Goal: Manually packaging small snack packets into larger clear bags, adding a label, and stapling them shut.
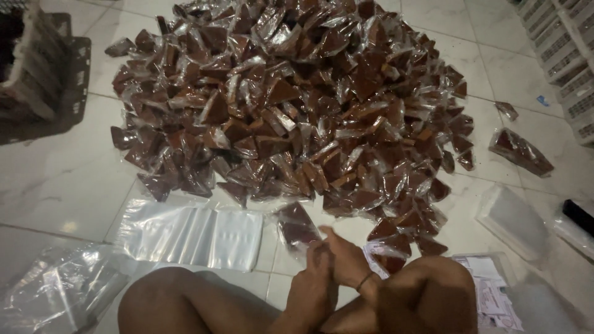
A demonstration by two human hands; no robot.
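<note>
1. The left hand [312, 284] and the right hand [346, 260] meet low in the middle of the view, between the person's bare knees [427, 291], fingers curled together and touching each other.
2. Both hands grip the lower edge of a clear plastic packet [297, 227] with dark brown pieces inside; the packet rises from the fingertips up and to the left, tilted and slightly blurred.
3. The left hand closes on the packet's bottom edge from below; the right hand pinches the same edge from the right side, with a thin dark band at its wrist [365, 281].
4. Just left of the hands, flat on the floor, lies a stack of empty clear bags [192, 235], close to the held packet but not touching it as far as can be told.
5. Just right of the hands, a few filled packets [396, 238] lie at the near edge of the heap, and printed paper sheets [489, 291] lie beside the right knee.
6. Beyond the hands, a big heap of packets [297, 99] holding brown triangular pieces covers the white tiled floor [62, 185].
7. Farther right, one longer filled bag [521, 151] lies apart from the heap, and a clear flat pack [510, 222] lies nearer the person.
8. At far left stands a dark crate [55, 80]; crumpled clear plastic [55, 291] lies at lower left; white crates [569, 55] stand at upper right.
</note>
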